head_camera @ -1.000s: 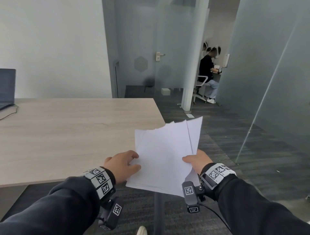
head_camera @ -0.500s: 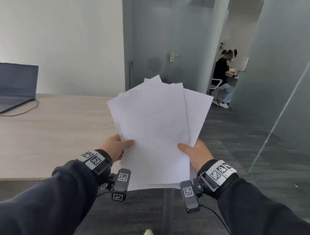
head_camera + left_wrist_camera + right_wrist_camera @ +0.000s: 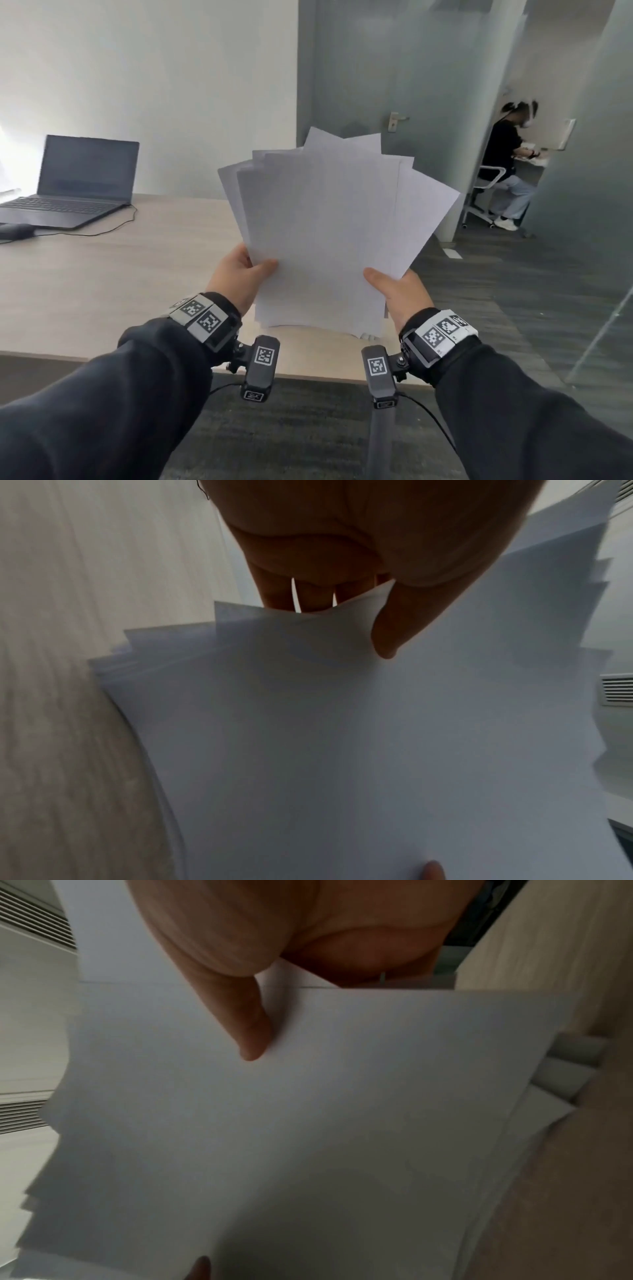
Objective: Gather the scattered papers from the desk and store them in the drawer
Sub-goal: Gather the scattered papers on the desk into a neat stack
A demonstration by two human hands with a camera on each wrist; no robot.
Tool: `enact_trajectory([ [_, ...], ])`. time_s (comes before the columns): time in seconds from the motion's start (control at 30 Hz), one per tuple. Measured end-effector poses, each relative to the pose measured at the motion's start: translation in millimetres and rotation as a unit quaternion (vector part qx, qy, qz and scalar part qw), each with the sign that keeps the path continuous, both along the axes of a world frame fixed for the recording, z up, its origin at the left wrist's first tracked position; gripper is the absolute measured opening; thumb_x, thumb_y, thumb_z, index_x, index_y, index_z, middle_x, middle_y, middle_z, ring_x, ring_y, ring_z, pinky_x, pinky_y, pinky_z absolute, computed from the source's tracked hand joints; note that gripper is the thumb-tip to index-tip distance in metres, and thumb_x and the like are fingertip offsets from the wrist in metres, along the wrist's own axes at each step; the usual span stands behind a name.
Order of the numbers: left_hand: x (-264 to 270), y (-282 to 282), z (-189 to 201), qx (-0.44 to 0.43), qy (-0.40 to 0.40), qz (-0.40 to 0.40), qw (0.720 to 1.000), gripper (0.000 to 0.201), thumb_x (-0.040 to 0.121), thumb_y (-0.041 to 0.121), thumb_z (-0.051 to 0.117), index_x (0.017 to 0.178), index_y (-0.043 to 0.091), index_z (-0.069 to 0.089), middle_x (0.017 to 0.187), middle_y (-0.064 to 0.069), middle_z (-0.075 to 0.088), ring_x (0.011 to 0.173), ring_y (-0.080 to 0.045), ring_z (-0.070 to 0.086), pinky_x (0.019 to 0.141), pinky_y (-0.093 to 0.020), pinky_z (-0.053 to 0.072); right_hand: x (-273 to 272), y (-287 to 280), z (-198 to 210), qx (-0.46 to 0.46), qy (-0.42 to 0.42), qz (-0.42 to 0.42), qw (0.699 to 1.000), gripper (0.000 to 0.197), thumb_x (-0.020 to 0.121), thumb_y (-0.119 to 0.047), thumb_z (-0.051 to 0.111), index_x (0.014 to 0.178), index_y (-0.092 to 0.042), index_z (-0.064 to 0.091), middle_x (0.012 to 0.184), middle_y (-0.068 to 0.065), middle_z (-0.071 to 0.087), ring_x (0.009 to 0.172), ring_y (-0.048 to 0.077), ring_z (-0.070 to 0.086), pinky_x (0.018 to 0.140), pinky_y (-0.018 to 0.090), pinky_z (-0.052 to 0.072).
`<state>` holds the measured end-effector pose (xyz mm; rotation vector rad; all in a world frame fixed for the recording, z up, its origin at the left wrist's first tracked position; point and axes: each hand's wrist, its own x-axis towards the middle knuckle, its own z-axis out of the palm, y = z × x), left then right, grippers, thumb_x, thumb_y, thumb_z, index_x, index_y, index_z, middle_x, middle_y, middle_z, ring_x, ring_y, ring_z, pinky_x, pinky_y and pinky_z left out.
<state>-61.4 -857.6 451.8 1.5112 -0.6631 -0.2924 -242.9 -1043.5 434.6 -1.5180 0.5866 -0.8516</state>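
While the papers (image 3: 325,236) are held up in the centre of the head view, fanned and uneven at their top edges, they sit above the near edge of the counter (image 3: 102,274) and touch nothing but the two hands. The left hand (image 3: 239,277) pinches the lower left edge of the sheaf, thumb on the front sheet and fingers (image 3: 277,593) behind; the right hand (image 3: 397,294) pinches the lower right edge the same way, thumb on top. The step in hand looks like squaring the loose sheets into one stack, and doing it well probably means loosening both pinches a little and tapping the bottom edge on the counter so the skewed sheets slide level, since a stepped stack could shed a sheet or catch on the way into a drawer. No drawer shows in any view. A laptop (image 3: 75,181) with its cable sits at the upper left of the head view, and a seated person (image 3: 507,164) shows at the upper right, beyond a glass wall. Only the left wrist view shows the fingers behind the sheets and the stepped corners (image 3: 164,639) of the stack; the right wrist view shows its thumb (image 3: 250,1031) pressed on the front sheet and more offset corners at the right of the frame.
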Motion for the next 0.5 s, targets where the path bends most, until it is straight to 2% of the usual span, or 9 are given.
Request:
enact_trajectory([
  [0.07,0.5,-0.3,-3.0,0.0,-0.002,-0.009,1.0,0.029,0.08,0.015,0.07,0.108,0.02,0.066,0.105,-0.002,0.076,0.099,-0.022,0.072,0.088,-0.039,0.057,3.3,3.9,0.0,0.016,-0.023,0.007,1.0,0.013,0.087,-0.017,0.075,0.1,-0.02,0.073,0.102,0.004,0.078,0.1,0.025,0.073,0.095,0.046,0.055],
  [0.13,-0.4,-2.0,-1.2,-0.005,-0.008,-0.013,1.0,0.037,0.075,0.022,0.068,0.112,0.024,0.064,0.109,0.001,0.076,0.103,-0.02,0.071,0.096,-0.047,0.054,6.5,6.3,4.0,0.017,-0.045,0.006,0.999,0.021,0.085,-0.018,0.077,0.105,-0.018,0.072,0.104,0.004,0.078,0.1,0.023,0.073,0.096,0.046,0.055],
  [0.3,-1.1,-8.5,12.0,-0.02,-0.027,-0.01,0.999,0.055,0.065,0.036,0.068,0.119,0.03,0.059,0.113,0.005,0.074,0.106,-0.019,0.069,0.099,-0.052,0.051,13.1,1.5,20.6,-0.047,-0.066,-0.015,0.997,0.035,0.078,-0.032,0.084,0.109,-0.022,0.07,0.103,-0.002,0.077,0.099,0.015,0.072,0.096,0.044,0.055],
  [0.43,-10.4,-10.1,28.6,-0.024,-0.049,-0.003,0.998,0.054,0.071,0.029,0.069,0.122,0.033,0.053,0.114,0.009,0.071,0.105,-0.014,0.069,0.098,-0.05,0.052,13.8,-1.2,33.3,-0.083,-0.096,-0.024,0.992,0.045,0.079,-0.027,0.083,0.119,-0.026,0.061,0.109,-0.007,0.074,0.099,0.006,0.07,0.089,0.028,0.053],
  [0.5,-13.3,-12.2,36.8,-0.031,-0.068,-0.008,0.997,0.058,0.072,0.028,0.07,0.126,0.036,0.049,0.116,0.009,0.069,0.106,-0.014,0.068,0.097,-0.049,0.053,15.5,-3.6,36.4,-0.089,-0.098,-0.034,0.991,0.054,0.077,-0.033,0.083,0.122,-0.029,0.056,0.11,-0.011,0.073,0.101,0.003,0.069,0.091,0.029,0.052],
])
